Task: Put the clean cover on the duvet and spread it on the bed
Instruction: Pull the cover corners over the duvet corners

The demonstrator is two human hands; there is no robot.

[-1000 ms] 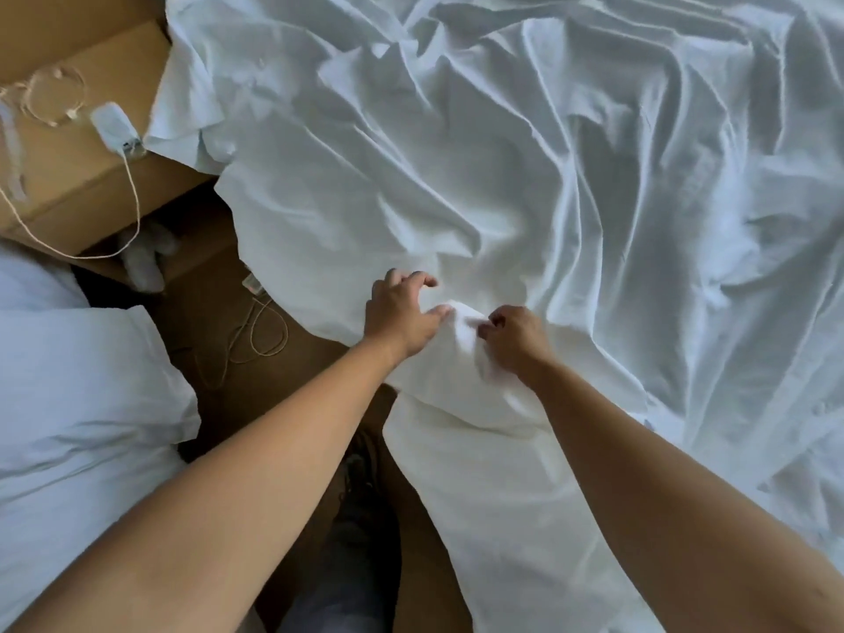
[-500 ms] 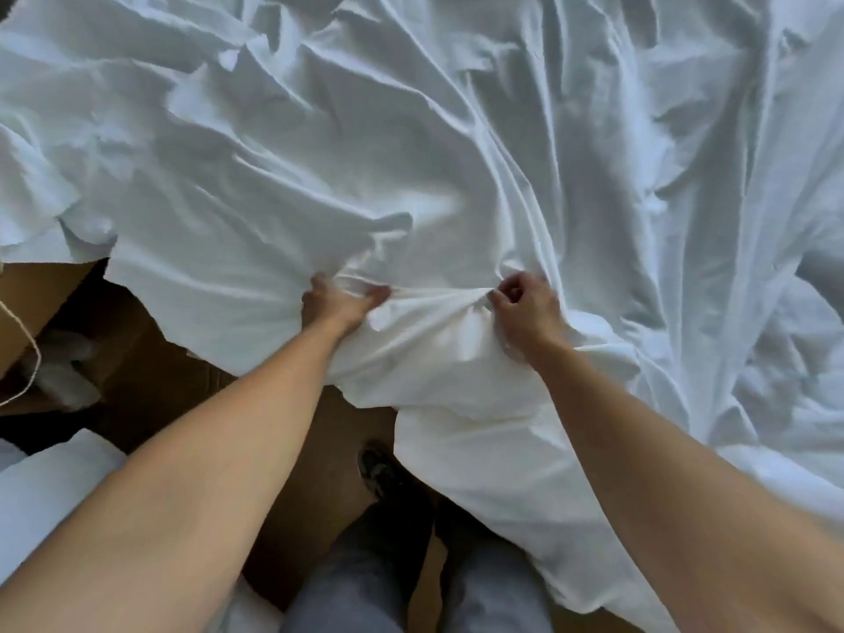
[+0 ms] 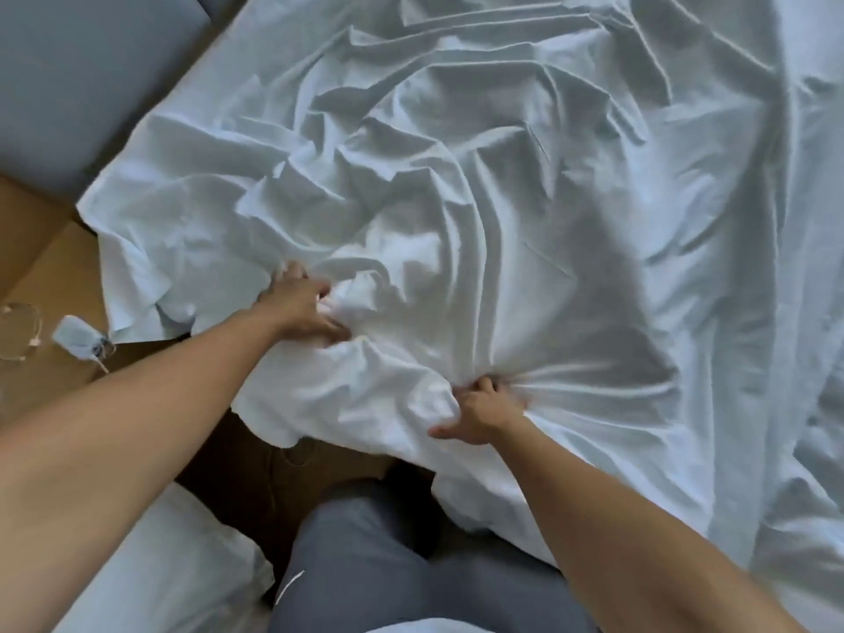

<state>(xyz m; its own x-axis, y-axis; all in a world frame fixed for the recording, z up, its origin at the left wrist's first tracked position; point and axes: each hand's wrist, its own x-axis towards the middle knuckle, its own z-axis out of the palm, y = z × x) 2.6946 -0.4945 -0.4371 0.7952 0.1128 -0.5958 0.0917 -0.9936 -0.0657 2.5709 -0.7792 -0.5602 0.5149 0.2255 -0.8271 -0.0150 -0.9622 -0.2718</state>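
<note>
Duvet cover: the duvet cover [image 3: 525,198] is white, thin and heavily creased. It lies spread over the bed and hides it entirely. It runs from the far edge to the near edge and out of view on the right. Part of it droops over the near edge toward the dark floor [image 3: 246,468].
Left hand: the left hand [image 3: 303,308] reaches to the near-left part of the cover. Its fingers are dug into a raised bunch of cloth and closed on it. Blur hides how each finger lies.
Right hand: the right hand [image 3: 484,411] is at the near edge of the bed, to the right of the left hand and closer to the person. Its fingers are curled tight round a gather of the cover, and creases fan out from it to the right. The thumb sticks out to the left along the cloth.
Between the hands: a loose hump of cover lies here, its hem hanging past the near edge.
Brown surface: the brown surface [image 3: 50,267] runs along the left edge of the bed. The cover's left corner lies on it.
Charger: a small white charger [image 3: 75,342] sits on the brown surface, just beside that corner of the cover.
Pillow: a white pillow [image 3: 150,568] lies at the lower left, under the left forearm.
Trousers: the person's grey trousers [image 3: 365,573] are at the near edge, between the two arms.
Grey-blue panel: a grey-blue panel [image 3: 68,84] stands by the far-left corner. What it is cannot be told.
</note>
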